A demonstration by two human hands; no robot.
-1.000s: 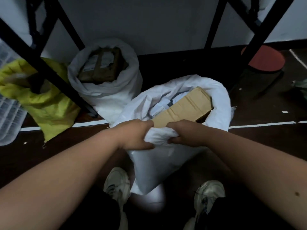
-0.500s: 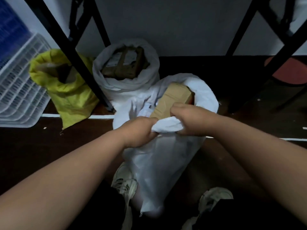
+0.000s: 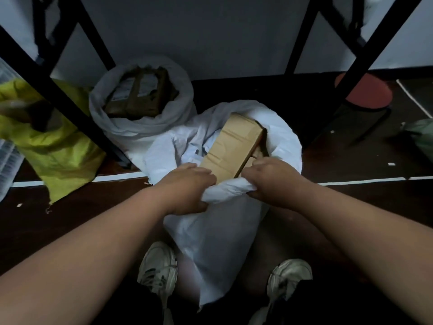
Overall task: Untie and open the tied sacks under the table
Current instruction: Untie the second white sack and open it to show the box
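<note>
The near rim of the open white sack (image 3: 218, 233), standing on the floor in front of another white sack (image 3: 150, 127), is gripped by the left hand (image 3: 187, 186) and right hand (image 3: 274, 181), fingers clamped on the bunched cloth beside a cardboard box (image 3: 232, 146).

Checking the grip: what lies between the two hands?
In the head view, a rolled stretch of the white sack's rim spans from left hand to right hand.

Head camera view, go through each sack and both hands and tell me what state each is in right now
Near white sack: open, cardboard box showing.
Far white sack: open, rim rolled down.
Yellow sack: mouth blurred, cannot tell.
Left hand: gripping near sack's rim.
Right hand: gripping same rim.
</note>
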